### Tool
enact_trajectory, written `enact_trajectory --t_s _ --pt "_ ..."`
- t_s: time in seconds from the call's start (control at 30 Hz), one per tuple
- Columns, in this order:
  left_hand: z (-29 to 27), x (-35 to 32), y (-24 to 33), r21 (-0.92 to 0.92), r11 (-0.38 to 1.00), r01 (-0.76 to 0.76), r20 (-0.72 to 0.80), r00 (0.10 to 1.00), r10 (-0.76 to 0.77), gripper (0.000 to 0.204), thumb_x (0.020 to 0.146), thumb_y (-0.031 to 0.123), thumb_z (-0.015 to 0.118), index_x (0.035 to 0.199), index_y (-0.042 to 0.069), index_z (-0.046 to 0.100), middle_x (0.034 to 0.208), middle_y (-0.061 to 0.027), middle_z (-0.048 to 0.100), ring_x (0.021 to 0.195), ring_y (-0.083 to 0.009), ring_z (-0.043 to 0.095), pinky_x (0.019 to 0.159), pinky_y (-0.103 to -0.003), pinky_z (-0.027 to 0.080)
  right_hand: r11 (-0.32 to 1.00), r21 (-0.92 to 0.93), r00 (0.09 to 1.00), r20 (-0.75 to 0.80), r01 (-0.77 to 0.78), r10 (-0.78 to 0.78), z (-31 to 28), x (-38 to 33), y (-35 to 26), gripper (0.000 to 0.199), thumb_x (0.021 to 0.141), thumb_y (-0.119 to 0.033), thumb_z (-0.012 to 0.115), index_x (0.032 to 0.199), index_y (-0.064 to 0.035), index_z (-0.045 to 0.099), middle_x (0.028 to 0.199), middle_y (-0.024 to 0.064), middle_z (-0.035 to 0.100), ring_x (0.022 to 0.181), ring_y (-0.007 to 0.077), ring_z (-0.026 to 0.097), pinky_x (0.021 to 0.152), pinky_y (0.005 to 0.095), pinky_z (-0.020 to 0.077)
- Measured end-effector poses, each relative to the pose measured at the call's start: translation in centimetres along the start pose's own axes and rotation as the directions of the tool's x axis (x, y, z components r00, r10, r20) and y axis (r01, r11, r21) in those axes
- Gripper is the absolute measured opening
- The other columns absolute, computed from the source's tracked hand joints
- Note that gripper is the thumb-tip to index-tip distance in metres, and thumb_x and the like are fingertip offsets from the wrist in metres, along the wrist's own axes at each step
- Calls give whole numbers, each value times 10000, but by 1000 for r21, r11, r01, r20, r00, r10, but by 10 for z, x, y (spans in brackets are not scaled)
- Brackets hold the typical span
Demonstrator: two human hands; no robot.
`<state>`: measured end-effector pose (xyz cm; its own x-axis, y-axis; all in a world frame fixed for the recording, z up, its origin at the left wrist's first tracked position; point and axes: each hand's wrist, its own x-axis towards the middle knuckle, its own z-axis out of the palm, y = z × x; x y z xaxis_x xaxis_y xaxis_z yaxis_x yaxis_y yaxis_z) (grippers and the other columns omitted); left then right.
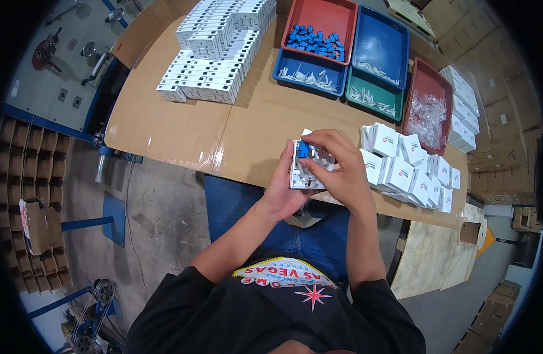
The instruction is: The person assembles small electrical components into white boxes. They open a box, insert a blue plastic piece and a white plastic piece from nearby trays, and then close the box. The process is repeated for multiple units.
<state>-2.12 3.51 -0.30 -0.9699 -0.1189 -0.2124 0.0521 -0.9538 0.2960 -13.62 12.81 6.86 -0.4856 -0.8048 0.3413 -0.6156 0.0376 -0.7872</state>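
My left hand (278, 193) is closed round the edge of a white square plastic housing (295, 178), which looks like the back of a wall switch. The housing is tilted up over the table's near edge, its hollow inner side facing me. Thumb and forefinger of my right hand (346, 166) pinch a small blue plastic piece (303, 150) at the housing's upper left part. Whether the blue piece is seated in the housing I cannot tell. My right fingers hide part of the inside.
Stacked white switch units (212, 65) stand at the far left of the cardboard-covered table (183, 133). Beyond my hands are a red tray (292, 15) of blue pieces, blue and green trays (375, 109) of white pins, and a red tray (416, 74) of clear bags. White boxes (398, 171) lie at right.
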Motion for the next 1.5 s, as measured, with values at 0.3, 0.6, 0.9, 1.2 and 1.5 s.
enact_trajectory --t_s 0.3,0.6,0.9,1.2,1.5 --pt "4 1 -2 50 999 1 -23 1000 1 643 1051 689 303 1469 232 475 1414 -43 574 1312 -216 573 1069 -501 479 997 15 996 51 -76 75 -2 -1 5 377 763 -51 847 1122 -9 740 1120 95 697 1041 241 661 871 326 511" --pt "9 -2 -2 23 999 29 11 1000 -29 667 1064 664 256 1497 192 439 1445 -75 557 1322 -240 576 1080 -505 485 995 -102 999 30 -26 29 -7 -6 2 349 790 -67 826 1127 -16 753 1122 101 684 1064 266 659 912 355 508" --pt "2 -3 0 -21 1000 12 39 999 -11 651 1093 592 287 1536 136 421 1433 -104 584 1297 -273 605 1074 -511 501 997 83 993 -120 -2 12 -2 -12 -4 310 843 -86 781 1150 -56 750 1138 85 670 954 222 633 852 324 482" --pt "10 -8 5 195 977 -88 76 994 75 689 1018 488 463 1572 95 348 1466 -281 520 1237 -448 626 1038 -565 524 964 140 872 -411 -227 265 -20 -48 38 170 987 -32 642 1137 7 712 1021 59 683 844 88 588 732 265 492" --pt "5 -11 7 243 954 -173 112 982 150 606 1052 378 410 1527 3 387 1349 -245 615 1170 -398 672 1021 -482 542 962 -139 956 -213 -234 202 46 -67 114 307 904 9 654 1210 -7 666 1332 198 624 1202 354 625 994 420 518"
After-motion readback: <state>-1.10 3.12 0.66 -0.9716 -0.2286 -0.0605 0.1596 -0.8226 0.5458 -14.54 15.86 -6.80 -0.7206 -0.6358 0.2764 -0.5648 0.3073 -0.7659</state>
